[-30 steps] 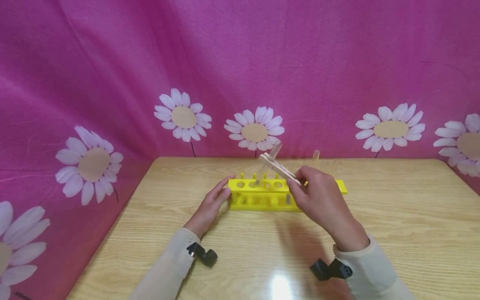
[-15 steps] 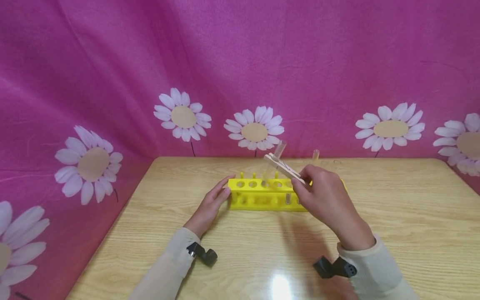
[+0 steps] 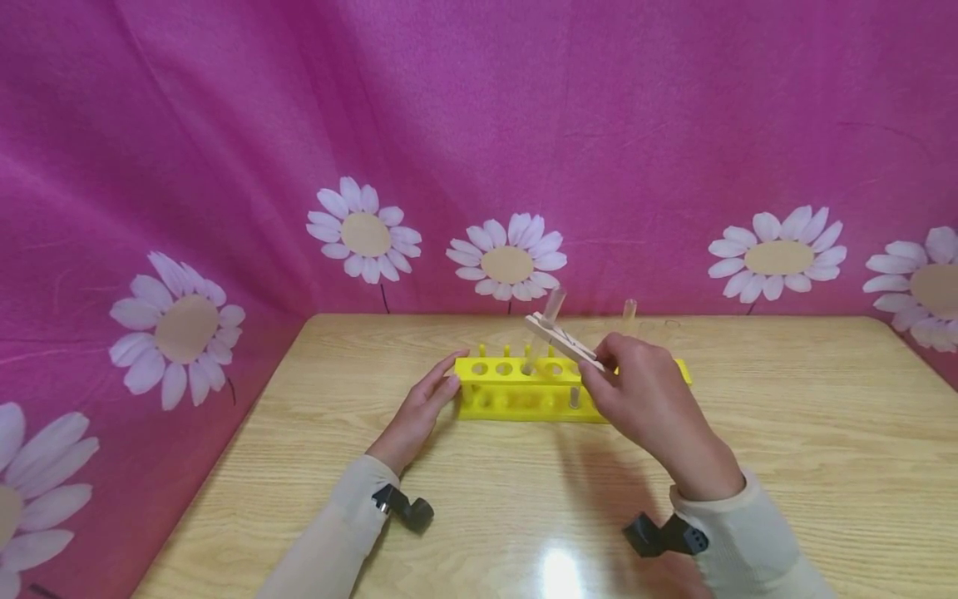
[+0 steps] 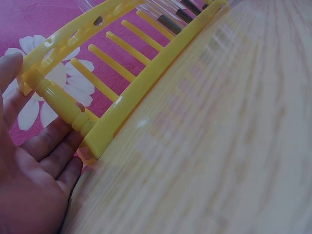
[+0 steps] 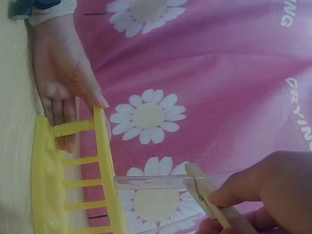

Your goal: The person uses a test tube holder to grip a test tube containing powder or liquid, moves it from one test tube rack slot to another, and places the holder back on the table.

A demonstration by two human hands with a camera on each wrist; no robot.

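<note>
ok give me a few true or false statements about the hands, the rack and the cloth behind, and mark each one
1. The right hand grips a wooden clip. True.
2. The left hand is well away from the yellow rack. False: its thumb and fingers touch the end of the rack.
3. The clip holds a clear tube. True.
4. That tube lies flat on the table. False: it is held up in the clip, tilted over the rack in the head view.
5. Other tubes with dark lower ends stand in the rack in the left wrist view. True.
6. The cloth behind is plain green. False: it is purple-pink with white flowers.
</note>
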